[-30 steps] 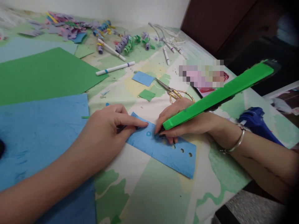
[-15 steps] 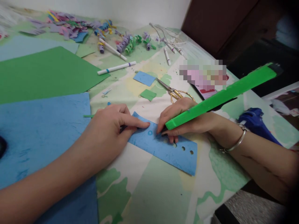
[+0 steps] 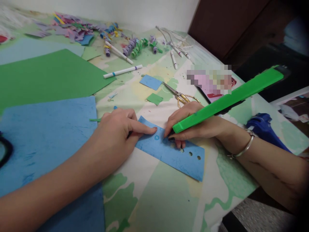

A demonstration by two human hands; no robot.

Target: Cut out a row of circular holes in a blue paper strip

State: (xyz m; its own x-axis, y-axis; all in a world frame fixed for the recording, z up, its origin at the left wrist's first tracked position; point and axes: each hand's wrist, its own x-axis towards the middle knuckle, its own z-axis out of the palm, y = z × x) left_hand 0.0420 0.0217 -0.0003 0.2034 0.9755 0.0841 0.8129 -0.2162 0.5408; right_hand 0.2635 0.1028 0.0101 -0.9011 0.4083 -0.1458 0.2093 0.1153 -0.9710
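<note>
A blue foam strip [image 3: 173, 158] lies slanted on the table, with several small cut holes near its right end and a small drawn ring near its middle. My left hand [image 3: 120, 129] rests over its left end, index finger stretched out and pressing on it, nothing gripped. In my right hand [image 3: 185, 124] is a large green utility knife [image 3: 227, 100], held like a pen, fingers wrapped round it. Its tip meets the strip just right of the ring; my fingers hide the blade. Behind the strip lie gold-handled scissors [image 3: 181, 96].
A large blue foam sheet [image 3: 48, 145] lies under my left forearm, a green sheet [image 3: 60, 74] beyond it. White markers [image 3: 123, 71], curled paper pieces [image 3: 136, 46] and scraps [image 3: 70, 29] lie at the back. On the right are a phone-like object [image 3: 207, 83] and a blue tool [image 3: 263, 129].
The whole view has shifted slightly, so things appear a little further right. Both hands keep their places on the strip, and the knife tip stays near the same spot.
</note>
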